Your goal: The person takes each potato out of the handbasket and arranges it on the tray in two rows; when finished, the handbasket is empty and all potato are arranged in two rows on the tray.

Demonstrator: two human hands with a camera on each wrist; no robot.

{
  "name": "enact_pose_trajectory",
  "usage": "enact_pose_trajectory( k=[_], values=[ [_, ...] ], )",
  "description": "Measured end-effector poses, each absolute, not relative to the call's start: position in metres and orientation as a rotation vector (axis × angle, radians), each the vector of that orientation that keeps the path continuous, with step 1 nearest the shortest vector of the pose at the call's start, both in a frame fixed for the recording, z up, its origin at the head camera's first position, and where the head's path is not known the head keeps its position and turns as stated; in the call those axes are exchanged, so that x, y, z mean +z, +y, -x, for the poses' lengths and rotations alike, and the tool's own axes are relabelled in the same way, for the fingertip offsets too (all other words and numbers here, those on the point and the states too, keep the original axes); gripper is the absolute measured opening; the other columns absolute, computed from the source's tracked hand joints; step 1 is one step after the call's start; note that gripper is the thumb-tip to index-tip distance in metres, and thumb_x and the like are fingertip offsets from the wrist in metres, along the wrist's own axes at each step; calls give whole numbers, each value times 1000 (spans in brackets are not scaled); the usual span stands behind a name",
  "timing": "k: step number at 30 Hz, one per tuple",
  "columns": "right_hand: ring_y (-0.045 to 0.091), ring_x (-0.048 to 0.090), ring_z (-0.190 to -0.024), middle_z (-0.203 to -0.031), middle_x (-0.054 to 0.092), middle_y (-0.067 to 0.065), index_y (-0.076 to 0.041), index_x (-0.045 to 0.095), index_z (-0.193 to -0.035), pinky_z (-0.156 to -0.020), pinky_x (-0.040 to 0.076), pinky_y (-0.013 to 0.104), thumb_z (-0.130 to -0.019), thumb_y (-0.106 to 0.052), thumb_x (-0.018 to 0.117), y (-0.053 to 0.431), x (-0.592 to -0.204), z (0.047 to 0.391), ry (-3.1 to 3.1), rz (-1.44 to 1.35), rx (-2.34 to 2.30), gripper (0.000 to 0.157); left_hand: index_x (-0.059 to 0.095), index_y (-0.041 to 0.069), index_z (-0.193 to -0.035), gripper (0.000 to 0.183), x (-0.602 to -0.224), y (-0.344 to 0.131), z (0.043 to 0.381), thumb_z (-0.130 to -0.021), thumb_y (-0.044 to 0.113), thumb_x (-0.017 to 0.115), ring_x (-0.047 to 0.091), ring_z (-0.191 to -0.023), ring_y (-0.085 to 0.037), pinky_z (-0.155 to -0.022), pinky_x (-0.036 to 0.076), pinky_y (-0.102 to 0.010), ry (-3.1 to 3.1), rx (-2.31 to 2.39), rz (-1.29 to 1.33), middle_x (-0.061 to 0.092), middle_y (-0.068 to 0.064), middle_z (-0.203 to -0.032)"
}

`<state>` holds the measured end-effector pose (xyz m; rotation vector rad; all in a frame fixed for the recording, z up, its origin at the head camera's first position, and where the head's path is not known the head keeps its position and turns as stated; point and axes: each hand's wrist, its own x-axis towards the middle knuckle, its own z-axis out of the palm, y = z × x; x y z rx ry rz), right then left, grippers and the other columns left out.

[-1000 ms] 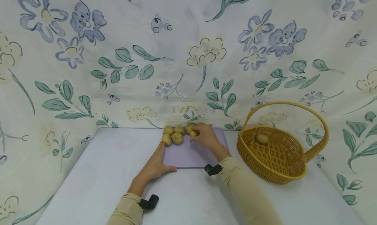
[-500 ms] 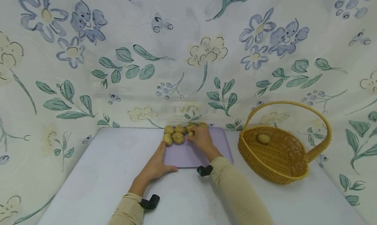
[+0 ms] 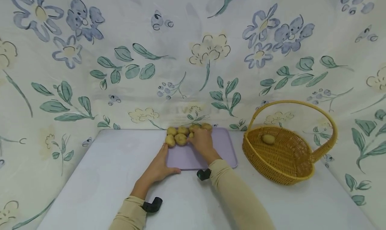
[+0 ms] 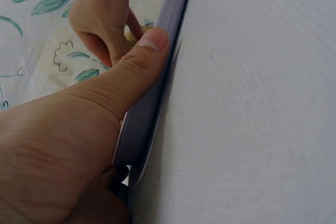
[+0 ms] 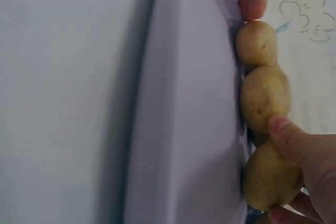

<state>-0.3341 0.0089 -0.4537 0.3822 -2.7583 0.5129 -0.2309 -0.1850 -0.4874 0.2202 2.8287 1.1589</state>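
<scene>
A lilac tray (image 3: pixel 224 146) lies on the table with several potatoes (image 3: pixel 181 139) in rows at its back left. My left hand (image 3: pixel 160 166) holds the tray's near left corner, its thumb along the front rim and its fingertips at the left side, close to the nearest potato. My right hand (image 3: pixel 202 142) is over the tray and pinches a potato (image 5: pixel 270 177), the thumb on its upper side, right beside another potato (image 5: pixel 265 98) in the front row. In the head view the hand covers much of the held potato.
A wicker basket (image 3: pixel 262 163) with a tall arched handle stands right of the tray; one potato (image 3: pixel 268 139) lies inside. A floral cloth (image 3: pixel 208 79) hangs behind the white table (image 3: pixel 120 156).
My right hand has shifted left over the tray, bringing the held potato beside the front row. A potato at the back right has come into sight. My left hand stays in place.
</scene>
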Motion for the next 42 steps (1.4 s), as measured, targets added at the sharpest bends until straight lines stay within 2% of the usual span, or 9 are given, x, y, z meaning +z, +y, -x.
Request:
enact_pose_trajectory(
  k=[6, 11, 14, 18, 21, 26, 32, 36, 42],
  values=[
    [22, 75, -86, -106, 80, 6, -13, 77, -119, -75, 62, 38, -77, -40, 87, 9, -453, 333, -2774, -428, 423, 50, 3, -7, -160, 133, -487, -186, 232, -74, 46, 89, 6, -158, -40, -129, 14, -54, 2826, 1173, -219, 1, -26, -170],
    [27, 73, -108, -127, 74, 7, -10, 72, -128, -91, 62, 38, -84, -31, 85, 10, -451, 331, -2837, -502, 428, 51, 4, -8, -160, 133, -489, -186, 232, -74, 45, 90, 7, -158, -41, -129, 14, -54, 2831, 1178, -234, 2, -27, -170],
    [27, 70, -117, -134, 70, 4, -11, 71, -131, -96, 60, 37, -87, -29, 83, 10, -450, 331, -2848, -537, 380, 49, 5, -8, -160, 134, -490, -186, 231, -73, 45, 90, 8, -158, -42, -129, 15, -55, 2837, 1181, -232, 2, -27, -170],
    [28, 73, -108, -124, 75, 6, -12, 75, -123, -87, 62, 38, -86, -29, 83, 10, -451, 330, -2838, -547, 311, 42, 5, -7, -160, 134, -491, -185, 231, -72, 47, 90, 8, -158, -42, -129, 16, -55, 2837, 1175, -237, 2, -27, -170],
    [28, 73, -104, -119, 76, 5, -12, 76, -116, -86, 61, 39, -84, -31, 84, 9, -451, 331, -2810, -557, 256, 38, 5, -8, -160, 135, -490, -186, 231, -72, 47, 90, 8, -158, -42, -129, 15, -55, 2840, 1180, -244, 2, -27, -170],
    [25, 73, -108, -125, 75, -1, -15, 76, -119, -98, 56, 38, -81, -34, 85, 10, -452, 332, -2750, -578, 182, 44, 5, -8, -160, 134, -490, -186, 232, -72, 47, 90, 9, -158, -42, -129, 16, -55, 2845, 1167, -233, 3, -27, -170],
    [30, 66, -122, -137, 69, 1, -17, 68, -135, -105, 54, 43, -83, -33, 85, 20, -449, 329, -2861, -547, 428, 58, 5, -7, -161, 135, -493, -185, 230, -71, 48, 90, 8, -158, -41, -129, 15, -54, 2828, 1175, -224, 2, -26, -170],
    [31, 63, -127, -137, 68, 3, -18, 67, -136, -107, 53, 46, -84, -33, 84, 42, -436, 330, -2889, -487, 682, 57, 4, -5, -161, 135, -494, -183, 230, -72, 49, 90, 6, -159, -39, -130, 14, -53, 2810, 1188, -228, 1, -24, -171],
    [33, 66, -121, -135, 69, 10, -16, 68, -136, -100, 57, 48, -85, -35, 83, 100, -409, 329, -2872, -433, 906, 57, 0, -4, -161, 134, -489, -187, 232, -75, 48, 88, 3, -159, -37, -130, 12, -52, 2797, 1171, -225, -2, -21, -171]
  ],
)
